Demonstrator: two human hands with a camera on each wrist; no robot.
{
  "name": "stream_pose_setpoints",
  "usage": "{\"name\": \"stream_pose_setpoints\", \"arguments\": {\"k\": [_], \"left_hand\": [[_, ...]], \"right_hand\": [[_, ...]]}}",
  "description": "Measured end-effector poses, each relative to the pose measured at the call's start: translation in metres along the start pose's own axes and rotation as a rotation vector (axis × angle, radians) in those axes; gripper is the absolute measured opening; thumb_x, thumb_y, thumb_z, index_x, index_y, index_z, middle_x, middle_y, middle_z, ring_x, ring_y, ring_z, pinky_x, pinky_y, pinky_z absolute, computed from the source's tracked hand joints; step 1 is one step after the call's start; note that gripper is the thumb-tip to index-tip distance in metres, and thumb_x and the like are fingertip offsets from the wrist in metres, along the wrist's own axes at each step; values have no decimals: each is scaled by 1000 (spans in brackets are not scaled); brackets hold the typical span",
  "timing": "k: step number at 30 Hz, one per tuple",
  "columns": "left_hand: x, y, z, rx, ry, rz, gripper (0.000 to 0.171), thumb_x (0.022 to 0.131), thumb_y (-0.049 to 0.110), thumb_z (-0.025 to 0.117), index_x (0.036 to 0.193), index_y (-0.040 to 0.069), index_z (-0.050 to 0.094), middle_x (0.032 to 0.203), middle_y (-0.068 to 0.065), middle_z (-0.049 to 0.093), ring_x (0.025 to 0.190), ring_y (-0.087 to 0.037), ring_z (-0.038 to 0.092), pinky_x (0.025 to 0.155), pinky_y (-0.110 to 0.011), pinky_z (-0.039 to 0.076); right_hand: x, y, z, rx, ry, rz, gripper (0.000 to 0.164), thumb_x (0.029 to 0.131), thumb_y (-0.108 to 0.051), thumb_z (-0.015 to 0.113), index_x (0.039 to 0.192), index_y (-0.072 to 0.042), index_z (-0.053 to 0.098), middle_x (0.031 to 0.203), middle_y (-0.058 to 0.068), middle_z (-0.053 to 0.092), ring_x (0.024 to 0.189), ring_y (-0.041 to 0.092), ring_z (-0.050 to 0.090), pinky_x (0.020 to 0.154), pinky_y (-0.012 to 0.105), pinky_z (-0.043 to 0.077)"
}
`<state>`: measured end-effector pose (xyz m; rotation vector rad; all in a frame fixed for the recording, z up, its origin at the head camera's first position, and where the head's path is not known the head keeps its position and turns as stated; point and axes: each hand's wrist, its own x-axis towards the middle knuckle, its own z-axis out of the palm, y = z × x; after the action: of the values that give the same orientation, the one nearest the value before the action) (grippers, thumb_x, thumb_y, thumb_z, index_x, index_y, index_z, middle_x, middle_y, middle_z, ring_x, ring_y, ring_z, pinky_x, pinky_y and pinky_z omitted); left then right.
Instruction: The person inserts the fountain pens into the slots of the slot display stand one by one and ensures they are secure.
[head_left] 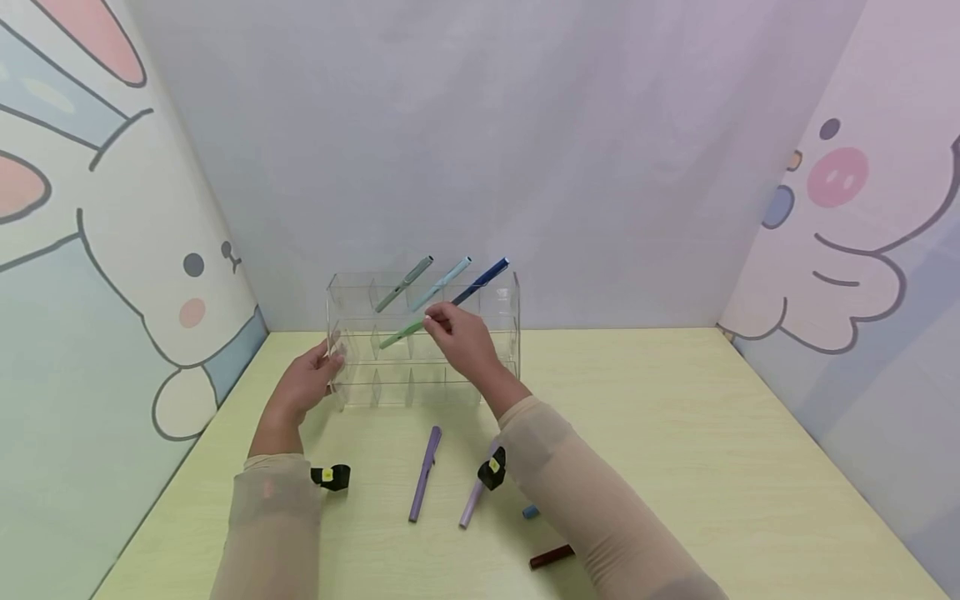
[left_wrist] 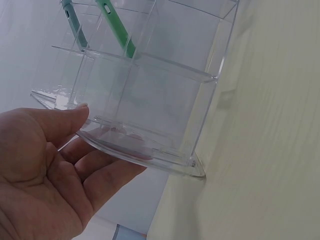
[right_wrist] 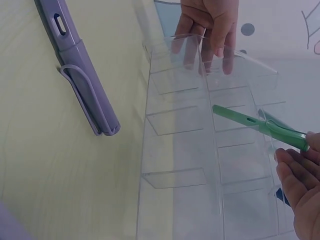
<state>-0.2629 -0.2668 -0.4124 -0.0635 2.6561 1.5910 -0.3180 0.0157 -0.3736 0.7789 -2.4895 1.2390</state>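
A clear acrylic pen rack (head_left: 390, 397) with three stepped tiers of compartments stands at the back of the table. My left hand (head_left: 303, 383) grips its left side panel, thumb on one face and fingers on the other, as the left wrist view shows. Between right thumb and fingertips, my right hand (head_left: 467, 343) pinches a green fountain pen (right_wrist: 245, 119) by its clip end. The pen slants, its far end at a middle-tier compartment left of centre. In the top tier lean a grey-green pen (head_left: 405, 284), a light blue pen (head_left: 442, 283) and a dark blue pen (head_left: 482, 281).
On the table before the rack lie a purple pen (head_left: 425, 475) and a lilac pen (head_left: 471, 504). A blue pen (head_left: 531, 512) and a dark brown pen (head_left: 551, 557) are partly hidden under the right sleeve. Cartoon-printed panels flank the table, with a grey backdrop (head_left: 600, 167) behind.
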Motion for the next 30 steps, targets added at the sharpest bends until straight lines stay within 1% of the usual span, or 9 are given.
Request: {"name": "stream_pose_setpoints", "arguments": {"k": [4, 7, 11, 15, 19, 24, 27, 30], "left_hand": [[0, -2, 0, 6, 2, 0, 59, 107, 35, 39, 159, 24, 12, 157, -22, 30, 140, -43, 36, 108, -56, 43], [0, -3, 0, 7, 3, 2, 59, 107, 36, 39, 159, 25, 12, 157, -22, 31, 140, -43, 36, 107, -56, 43], [0, -2, 0, 14, 5, 4, 59, 107, 37, 39, 159, 26, 13, 155, -23, 33, 139, -43, 38, 107, -56, 44], [0, 1, 0, 13, 0, -7, 60, 107, 37, 39, 159, 24, 12, 156, -23, 31, 140, -43, 36, 108, -56, 43], [0, 0, 1, 7, -3, -13, 60, 107, 37, 39, 159, 23, 11, 157, -23, 31, 140, -43, 36, 108, -56, 42], [2, -3, -2, 8, 2, 3, 60, 107, 36, 39, 159, 22, 13, 156, -22, 33, 139, -44, 38, 107, -57, 43], [2, -4, -2, 4, -1, 8, 60, 107, 35, 39, 159, 21, 13, 156, -22, 33, 138, -44, 38, 107, -57, 43], [2, -3, -2, 4, -6, 9, 60, 107, 35, 39, 159, 20, 13, 155, -22, 33, 138, -44, 38, 107, -57, 43]], "right_hand": [[2, 1, -8, 34, -83, 21, 37, 101, -38, 55, 127, -13, 61, 114, -2, 69, 101, 12, 66, 87, 31, 57], [3, 3, -16, 81, -125, 30, 43, 100, -41, 55, 133, -13, 57, 121, -2, 67, 108, 13, 65, 92, 34, 56], [2, 6, -32, 125, -135, 21, 50, 100, -44, 54, 140, -15, 50, 129, -2, 64, 116, 14, 62, 99, 36, 54], [-3, 8, -51, 121, -123, -10, 52, 99, -47, 54, 143, -19, 46, 133, -1, 62, 118, 15, 62, 101, 38, 53], [-16, 10, -72, 114, -144, -7, 58, 98, -48, 55, 148, -22, 40, 140, 0, 57, 125, 16, 58, 103, 42, 51], [-38, 17, -94, 92, -180, 7, 66, 96, -54, 55, 153, -33, 29, 150, -4, 46, 132, 19, 52, 108, 48, 46], [-52, 23, -104, 77, -174, 10, 68, 95, -54, 56, 153, -40, 23, 154, -5, 41, 134, 22, 50, 110, 52, 43], [-65, 27, -112, 82, -169, 7, 71, 95, -53, 58, 154, -43, 19, 157, -5, 36, 137, 24, 47, 110, 55, 42]]}}
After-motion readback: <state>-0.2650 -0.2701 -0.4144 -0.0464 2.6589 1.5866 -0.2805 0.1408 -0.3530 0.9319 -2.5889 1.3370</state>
